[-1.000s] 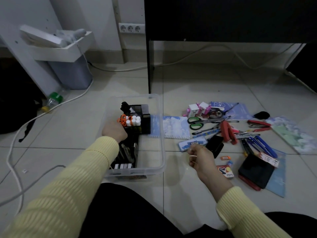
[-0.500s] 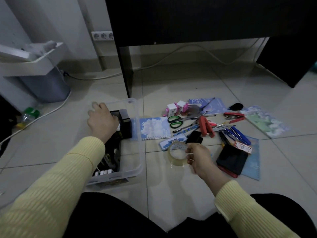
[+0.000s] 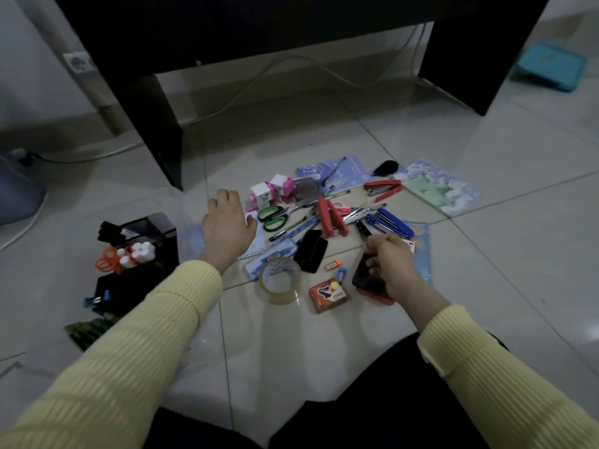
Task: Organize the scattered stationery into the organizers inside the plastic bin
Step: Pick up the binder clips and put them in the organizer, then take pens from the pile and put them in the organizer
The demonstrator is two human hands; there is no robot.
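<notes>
A: Where are the hands?

B: The left hand point(image 3: 228, 226) hangs palm down, fingers loosely spread, over the notebook point(image 3: 256, 247) beside the green scissors point(image 3: 273, 217); it holds nothing. The right hand point(image 3: 390, 259) is curled over the black pad point(image 3: 364, 277), fingertips bunched. Whether it pinches anything is hard to tell.

A: And the tape?

B: The tape roll point(image 3: 280, 280) lies flat on the floor point(image 3: 486, 254), touching a blue case point(image 3: 270, 259), just left of a small red box point(image 3: 329, 294). The print on that box is too blurred to read.

A: Any other writing?

B: None legible. The orange eraser point(image 3: 333, 264) carries a label, but the letters are too small.

A: The bin?

B: The clear bin point(image 3: 189, 222) sits at the left, its walls barely visible. Inside it stands a black organizer point(image 3: 147, 236) with white-capped tubes point(image 3: 137, 252) and orange scissors point(image 3: 107, 259). A blue clip point(image 3: 97, 298) shows lower down.

A: The pile?

B: Red staplers point(image 3: 330, 217), a blue stapler point(image 3: 390, 222), pens and pink-and-white cubes point(image 3: 272, 191) lie clustered between the hands and beyond them.
</notes>
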